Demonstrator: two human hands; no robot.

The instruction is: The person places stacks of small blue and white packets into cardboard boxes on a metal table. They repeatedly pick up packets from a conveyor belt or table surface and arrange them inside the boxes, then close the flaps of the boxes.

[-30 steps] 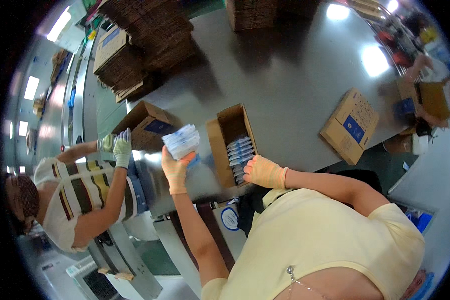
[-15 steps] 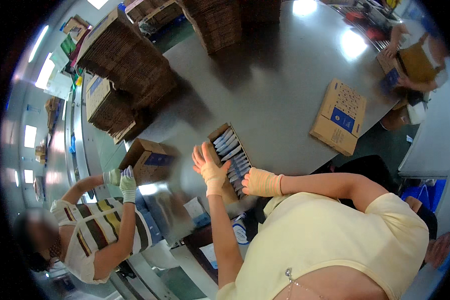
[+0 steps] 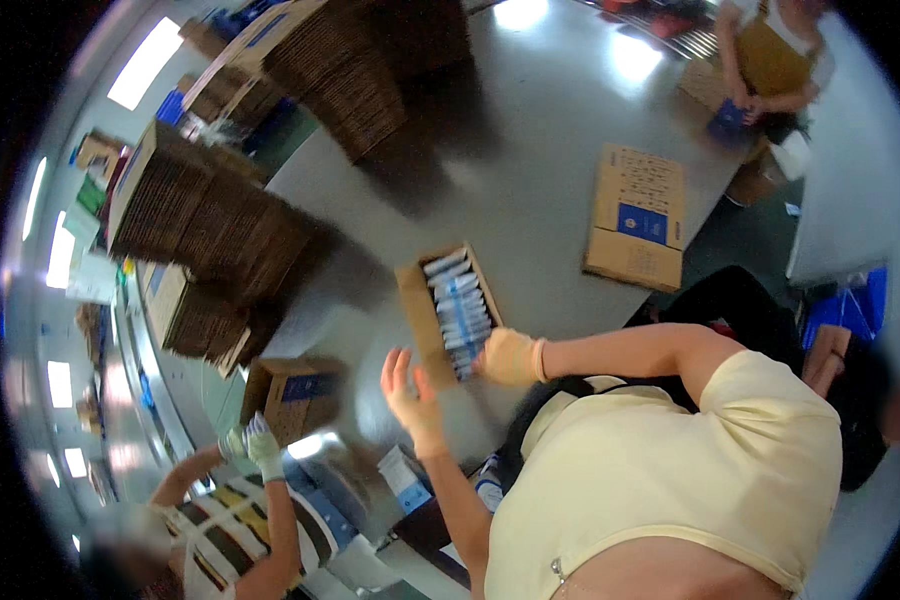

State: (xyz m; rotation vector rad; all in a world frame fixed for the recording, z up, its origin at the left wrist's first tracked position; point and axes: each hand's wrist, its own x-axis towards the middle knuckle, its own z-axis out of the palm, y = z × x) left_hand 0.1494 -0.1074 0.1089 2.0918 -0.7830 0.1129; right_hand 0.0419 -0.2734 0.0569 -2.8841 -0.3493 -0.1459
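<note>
An open cardboard box (image 3: 419,305) stands on the grey metal table in front of me, its side flap folded outward on the left. A row of white-and-blue slim packets (image 3: 457,300) fills it. My right hand (image 3: 511,357), in a pale fingerless glove, is closed around the box's near right corner; its fingertips are partly hidden there. My left hand (image 3: 416,408), gloved alike, hovers left of the box's near end with the fingers spread. Nothing is in it, and it does not touch the box.
Tall stacks of flattened cardboard (image 3: 205,215) stand at the left and back. A flat carton (image 3: 638,215) lies to the right. At the left, a co-worker's gloved hands (image 3: 255,445) hold another box (image 3: 295,395). Another person (image 3: 770,60) works at the far right.
My left hand has drawn back from the packets, toward me and away from the box. My right hand stays at the near corner. The whole view has turned and shifted.
</note>
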